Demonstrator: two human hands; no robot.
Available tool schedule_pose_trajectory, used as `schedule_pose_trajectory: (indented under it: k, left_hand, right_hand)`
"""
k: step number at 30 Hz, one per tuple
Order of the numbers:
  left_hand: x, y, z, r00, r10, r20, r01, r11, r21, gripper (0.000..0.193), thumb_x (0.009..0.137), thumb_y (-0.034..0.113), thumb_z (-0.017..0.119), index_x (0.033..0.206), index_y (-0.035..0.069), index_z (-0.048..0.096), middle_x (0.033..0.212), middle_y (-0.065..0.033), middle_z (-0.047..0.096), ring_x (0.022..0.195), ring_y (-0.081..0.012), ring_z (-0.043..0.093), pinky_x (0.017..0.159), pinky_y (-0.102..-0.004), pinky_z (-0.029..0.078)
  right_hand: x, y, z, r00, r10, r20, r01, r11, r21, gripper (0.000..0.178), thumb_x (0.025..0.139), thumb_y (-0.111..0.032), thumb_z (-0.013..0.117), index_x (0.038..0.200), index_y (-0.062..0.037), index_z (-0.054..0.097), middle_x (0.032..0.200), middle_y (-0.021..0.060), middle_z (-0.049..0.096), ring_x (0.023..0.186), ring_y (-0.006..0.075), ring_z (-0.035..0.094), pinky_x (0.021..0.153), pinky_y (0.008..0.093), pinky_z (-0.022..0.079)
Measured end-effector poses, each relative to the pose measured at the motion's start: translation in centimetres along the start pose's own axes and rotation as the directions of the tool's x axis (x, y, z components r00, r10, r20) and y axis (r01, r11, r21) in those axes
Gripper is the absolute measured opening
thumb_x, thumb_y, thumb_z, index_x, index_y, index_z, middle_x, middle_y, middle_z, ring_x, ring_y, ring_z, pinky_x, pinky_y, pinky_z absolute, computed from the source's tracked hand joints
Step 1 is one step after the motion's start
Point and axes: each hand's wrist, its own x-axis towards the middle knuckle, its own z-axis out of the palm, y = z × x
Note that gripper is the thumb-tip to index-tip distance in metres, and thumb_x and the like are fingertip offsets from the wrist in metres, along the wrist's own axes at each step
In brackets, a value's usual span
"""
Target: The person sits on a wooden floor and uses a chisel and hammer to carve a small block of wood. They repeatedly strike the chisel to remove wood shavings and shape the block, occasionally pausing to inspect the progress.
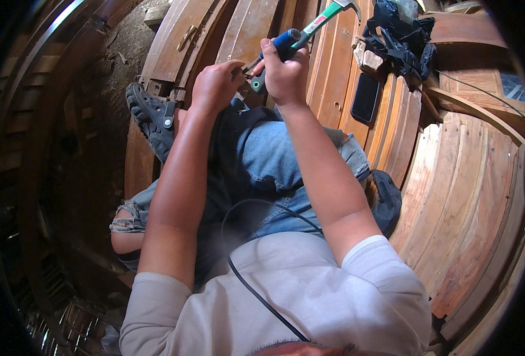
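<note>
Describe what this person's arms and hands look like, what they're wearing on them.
Both forearms are bare. The left hand and right hand wear no gloves, and no rings or watch show. Short pale grey T-shirt sleeves end above the elbows. A thin black cable crosses the shirt front between the arms.

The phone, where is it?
In the head view, the phone lies on the wood planks, right of the right hand, below the black bag.

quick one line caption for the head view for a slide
Seated on curved wooden planks, the right hand grips a hammer while the left hand steadies something small, too hidden to identify.
</note>
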Motion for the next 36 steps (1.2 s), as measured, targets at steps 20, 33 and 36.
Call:
schedule_pose_trajectory:
  k: [20, 33, 36]
  left_hand:
    - [-0.4, 0.9, 1.3, 0.99, 0.097, -0.104, -0.076, 0.979, 0.191, 0.017, 0.093, 0.028, 0.07, 0.096, 0.011, 0.071, 0.097, -0.0113, 0.075, 0.09, -0.0363, 0.073, 0.076, -0.0489, 0.058]
    - [-0.2, 0.1, 0.9, 0.992, 0.081, -0.097, -0.071, 0.993, 0.097, 0.027, 0.096, 0.035, 0.065, 0.097, 0.01, 0.074, 0.089, -0.0209, 0.074, 0.087, -0.0425, 0.073, 0.078, -0.0541, 0.057]
    - [0.1, 0.1, 1.1, 0.992, 0.095, -0.078, -0.086, 0.99, 0.114, 0.029, 0.097, 0.036, 0.064, 0.097, 0.009, 0.074, 0.089, -0.0205, 0.074, 0.086, -0.0424, 0.072, 0.077, -0.0544, 0.057]
  right_hand:
    - [0.6, -0.3, 0.5, 0.907, -0.339, 0.25, 0.421, 0.737, -0.528, 0.032, 0.088, -0.023, 0.082, 0.107, -0.0027, 0.066, 0.101, 0.0203, 0.066, 0.091, 0.0428, 0.071, 0.08, 0.0489, 0.057]
    - [3.5, -1.4, 0.1, 0.833, -0.161, 0.53, 0.46, 0.734, -0.5, 0.037, 0.086, -0.03, 0.08, 0.112, -0.0057, 0.07, 0.108, 0.0223, 0.067, 0.104, 0.0435, 0.069, 0.094, 0.0492, 0.055]
    - [3.8, -0.8, -0.3, 0.822, -0.156, 0.548, 0.475, 0.718, -0.508, 0.037, 0.09, -0.035, 0.077, 0.112, -0.0062, 0.069, 0.112, 0.0233, 0.068, 0.108, 0.0422, 0.069, 0.096, 0.0489, 0.054]
